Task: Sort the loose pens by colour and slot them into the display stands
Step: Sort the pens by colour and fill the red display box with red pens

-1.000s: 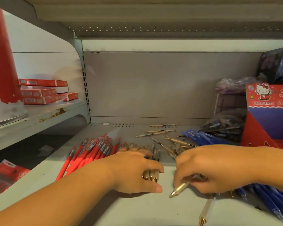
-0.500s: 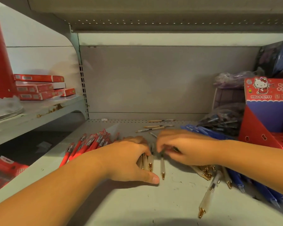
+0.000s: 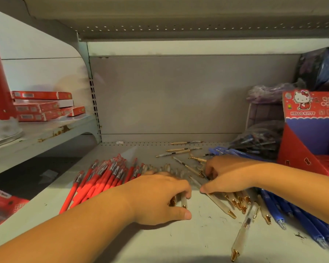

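Down on the grey shelf (image 3: 160, 242), the left hand (image 3: 156, 198), palm down, fingers (image 3: 179, 187) clenched round a small bundle of pale gold-tipped pens (image 3: 184, 201), gold tips poking out between fingertips and thumb. Just right of those fingers, close by, the right hand (image 3: 232, 173), also palm down, fingers (image 3: 209, 168) curled over more of the same pale pens, thumb tip pressed onto one barrel lying slantwise on the shelf; whether truly pinching any, cannot tell. Beneath and just right of the right fingers, a loose fan of further pale pens, gold tips toward the viewer; nearer than both hands, one more lying alone, well apart from the fingers. Left of the left fingers, partly hidden behind the forearm, a heap of red pens (image 3: 103, 177), roughly parallel, clip ends away. Right of the right forearm, a row of blue pens (image 3: 292, 213), with more blue just behind the right fingers. Beyond both sets of fingers, toward the back panel, a few beige pens (image 3: 186, 142) scattered flat. Far right of the right fingers, a red Hello Kitty display stand (image 3: 310, 133), upright; beside it, toward the back panel, a clear plastic bag (image 3: 258, 139) of dark pens. Far left of the left fingers, on a neighbouring shelf (image 3: 46, 133), stacked red boxes (image 3: 40, 106).
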### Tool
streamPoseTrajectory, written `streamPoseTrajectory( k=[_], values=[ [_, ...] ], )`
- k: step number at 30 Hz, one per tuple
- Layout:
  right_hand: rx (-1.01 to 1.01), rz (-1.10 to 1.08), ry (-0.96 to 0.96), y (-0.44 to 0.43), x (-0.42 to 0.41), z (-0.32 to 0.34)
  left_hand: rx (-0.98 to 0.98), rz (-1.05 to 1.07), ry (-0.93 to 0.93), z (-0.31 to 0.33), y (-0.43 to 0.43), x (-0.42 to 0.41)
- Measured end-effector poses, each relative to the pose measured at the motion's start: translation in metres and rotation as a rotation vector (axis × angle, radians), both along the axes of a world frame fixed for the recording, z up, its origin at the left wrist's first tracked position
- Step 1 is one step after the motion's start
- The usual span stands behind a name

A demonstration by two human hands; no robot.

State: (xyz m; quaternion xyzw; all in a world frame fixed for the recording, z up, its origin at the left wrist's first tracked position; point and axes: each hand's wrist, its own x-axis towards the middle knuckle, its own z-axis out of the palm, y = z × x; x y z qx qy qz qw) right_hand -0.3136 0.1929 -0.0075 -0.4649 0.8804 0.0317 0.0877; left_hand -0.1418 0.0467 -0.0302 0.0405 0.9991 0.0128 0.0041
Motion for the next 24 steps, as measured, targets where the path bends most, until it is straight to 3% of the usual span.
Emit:
streamPoseTrajectory(
  k=[10, 14, 20, 24],
  values=[
    [-0.04, 0.014, -0.051, -0.029, 0.03, -0.003, -0.039, 0.034, 0.094, 0.003, 0.001, 0.002],
    [-0.144, -0.066, -0.349, -0.039, 0.028, 0.006, -0.009, 0.065, 0.078, 0.004, 0.001, 0.004],
    [-0.31, -0.125, -0.82, -0.039, 0.027, 0.001, 0.201, 0.135, 0.027, 0.005, -0.002, 0.007],
    [-0.27, -0.118, -0.823, -0.026, 0.024, 0.009, 0.199, 0.08, -0.008, 0.007, 0.003, 0.008]
  ],
)
